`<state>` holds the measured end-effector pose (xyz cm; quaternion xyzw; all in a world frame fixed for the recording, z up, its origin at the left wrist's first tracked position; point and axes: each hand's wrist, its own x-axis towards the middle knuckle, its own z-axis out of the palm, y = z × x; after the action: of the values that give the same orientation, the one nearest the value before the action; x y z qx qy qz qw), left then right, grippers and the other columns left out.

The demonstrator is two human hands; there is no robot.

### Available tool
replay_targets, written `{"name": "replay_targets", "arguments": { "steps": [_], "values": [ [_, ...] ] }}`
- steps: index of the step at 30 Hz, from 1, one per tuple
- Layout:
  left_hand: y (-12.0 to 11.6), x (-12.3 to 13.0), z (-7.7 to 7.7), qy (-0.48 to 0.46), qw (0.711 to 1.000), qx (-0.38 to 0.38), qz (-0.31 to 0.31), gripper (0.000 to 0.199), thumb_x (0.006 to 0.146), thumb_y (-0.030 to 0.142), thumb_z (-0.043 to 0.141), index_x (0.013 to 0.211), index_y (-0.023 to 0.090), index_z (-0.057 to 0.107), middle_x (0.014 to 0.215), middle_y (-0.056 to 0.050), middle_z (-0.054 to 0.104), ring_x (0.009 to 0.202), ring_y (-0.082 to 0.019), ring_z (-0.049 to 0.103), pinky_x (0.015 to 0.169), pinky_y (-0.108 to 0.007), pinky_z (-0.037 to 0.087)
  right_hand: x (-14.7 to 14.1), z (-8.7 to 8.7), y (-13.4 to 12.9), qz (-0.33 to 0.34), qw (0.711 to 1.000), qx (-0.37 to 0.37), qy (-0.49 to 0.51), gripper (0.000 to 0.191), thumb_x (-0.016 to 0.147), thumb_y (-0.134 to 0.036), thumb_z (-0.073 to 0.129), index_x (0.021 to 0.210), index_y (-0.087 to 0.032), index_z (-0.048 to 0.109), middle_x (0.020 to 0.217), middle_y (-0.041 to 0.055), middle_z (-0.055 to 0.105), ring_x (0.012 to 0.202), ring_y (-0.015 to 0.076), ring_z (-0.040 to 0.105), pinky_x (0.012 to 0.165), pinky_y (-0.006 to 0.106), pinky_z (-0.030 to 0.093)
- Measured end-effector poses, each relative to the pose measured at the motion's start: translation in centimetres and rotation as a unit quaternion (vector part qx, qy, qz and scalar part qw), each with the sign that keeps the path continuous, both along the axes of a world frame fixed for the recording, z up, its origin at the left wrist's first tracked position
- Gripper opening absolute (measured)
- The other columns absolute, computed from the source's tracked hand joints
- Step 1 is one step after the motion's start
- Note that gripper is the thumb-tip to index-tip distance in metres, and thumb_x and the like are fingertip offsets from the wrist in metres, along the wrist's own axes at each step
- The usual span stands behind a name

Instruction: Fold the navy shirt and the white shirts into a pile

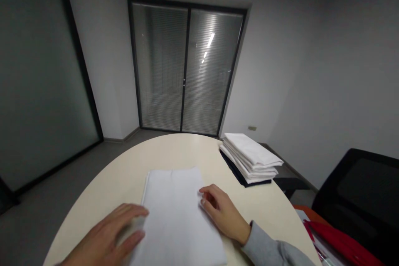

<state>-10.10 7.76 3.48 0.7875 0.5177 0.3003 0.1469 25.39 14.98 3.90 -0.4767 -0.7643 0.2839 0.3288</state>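
Note:
A folded white cloth [181,216] lies flat on the table in front of me, its near end cut off by the bottom of the view. At its left edge is my left hand [109,232], open, with thumb and fingers spread apart and the fingertips by the cloth's side. My right hand [222,212] is at the opposite edge. Its fingers are curved and the thumb is a little apart from them, tips touching or very close to the cloth. No grip on the cloth shows in either hand.
A stack of folded white cloths [249,153] sits on a dark folded cloth [233,170] at the round table's [124,166] right rim. A black chair [358,199] stands at right, with red and orange items [339,241] on it. Glass doors [187,70] are beyond.

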Motion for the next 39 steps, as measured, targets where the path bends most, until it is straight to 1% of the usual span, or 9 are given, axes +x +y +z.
{"name": "replay_targets", "arguments": {
  "steps": [3,5,11,16,23,25,30,35,39],
  "values": [
    [5.0,1.4,2.2,0.1,0.976,-0.107,0.161,0.052,0.097,0.057,0.052,0.135,0.025,0.064,0.123,-0.012,0.075,0.108,-0.034,0.072,0.094,-0.048,0.056,-0.3,-0.8,-0.2,0.016,0.998,0.025,-0.055,0.031,0.091,-0.026,0.061,0.121,-0.022,0.069,0.116,0.0094,0.066,0.111,0.0257,0.06,0.101,0.041,0.047],
    [8.9,2.4,2.2,0.157,0.958,-0.171,0.166,0.059,0.093,0.058,0.056,0.137,0.018,0.063,0.125,-0.019,0.074,0.11,-0.04,0.071,0.093,-0.052,0.053,-0.2,-1.3,-0.2,0.002,0.996,0.033,-0.077,0.035,0.092,-0.025,0.06,0.126,-0.023,0.068,0.123,0.0105,0.065,0.118,0.0265,0.058,0.107,0.043,0.045],
    [16.9,4.4,-2.5,-0.022,0.982,-0.144,0.121,0.079,0.087,0.039,0.066,0.156,0.011,0.039,0.132,-0.021,0.069,0.121,-0.033,0.067,0.103,-0.041,0.048,0.2,-2.3,0.9,-0.065,0.978,0.069,-0.187,0.046,0.094,-0.029,0.059,0.14,-0.022,0.063,0.139,0.0132,0.062,0.128,0.0304,0.054,0.112,0.047,0.041],
    [17.7,4.0,-4.2,-0.285,0.945,-0.146,0.075,0.089,0.077,0.036,0.077,0.154,0.012,0.039,0.115,-0.015,0.072,0.101,-0.03,0.073,0.089,-0.04,0.056,-0.9,-2.0,2.9,-0.078,0.962,0.082,-0.247,0.048,0.1,-0.034,0.053,0.146,-0.023,0.059,0.149,0.0122,0.059,0.135,0.0327,0.051,0.114,0.051,0.039],
    [15.2,3.5,-1.0,-0.536,0.808,-0.245,-0.011,0.097,0.068,0.035,0.091,0.151,0.017,0.044,0.128,-0.016,0.072,0.102,-0.03,0.074,0.09,-0.041,0.058,-1.6,-2.1,5.2,-0.076,0.97,0.067,-0.222,0.06,0.097,-0.036,0.055,0.153,-0.018,0.051,0.15,0.0116,0.06,0.134,0.0333,0.051,0.115,0.05,0.036],
    [14.8,3.7,-0.8,-0.514,0.825,-0.234,-0.031,0.084,0.072,0.037,0.088,0.145,0.017,0.053,0.13,-0.016,0.071,0.107,-0.03,0.073,0.095,-0.042,0.057,-1.4,-2.4,5.4,-0.087,0.977,0.055,-0.187,0.061,0.096,-0.034,0.055,0.154,-0.016,0.05,0.146,0.0124,0.063,0.132,0.0315,0.053,0.115,0.048,0.036],
    [14.6,3.7,-1.7,-0.212,0.976,-0.017,0.05,0.037,0.084,0.046,0.07,0.109,0.019,0.079,0.109,-0.011,0.07,0.107,-0.031,0.064,0.103,-0.05,0.051,-0.9,-2.7,5.4,-0.101,0.984,0.044,-0.14,0.058,0.095,-0.031,0.056,0.15,-0.013,0.053,0.14,0.0139,0.066,0.13,0.0294,0.056,0.115,0.044,0.038],
    [13.5,4.0,-1.2,-0.031,0.987,0.112,0.111,0.028,0.097,0.038,0.055,0.1,0.028,0.081,0.134,-0.01,0.063,0.125,-0.034,0.052,0.108,-0.057,0.041,-0.8,-2.7,5.2,-0.105,0.986,0.052,-0.118,0.06,0.092,-0.031,0.058,0.148,-0.011,0.053,0.14,0.0169,0.065,0.129,0.0304,0.057,0.116,0.046,0.038],
    [11.7,5.0,0.8,-0.065,0.997,0.034,-0.032,0.033,0.104,0.035,0.044,0.108,0.023,0.075,0.127,-0.01,0.07,0.123,-0.029,0.058,0.11,-0.045,0.043,-0.6,-3.5,5.6,-0.124,0.991,0.036,-0.037,0.077,0.086,-0.031,0.062,0.157,-0.013,0.039,0.143,0.0182,0.061,0.133,0.0305,0.056,0.118,0.049,0.038]
  ]
}}
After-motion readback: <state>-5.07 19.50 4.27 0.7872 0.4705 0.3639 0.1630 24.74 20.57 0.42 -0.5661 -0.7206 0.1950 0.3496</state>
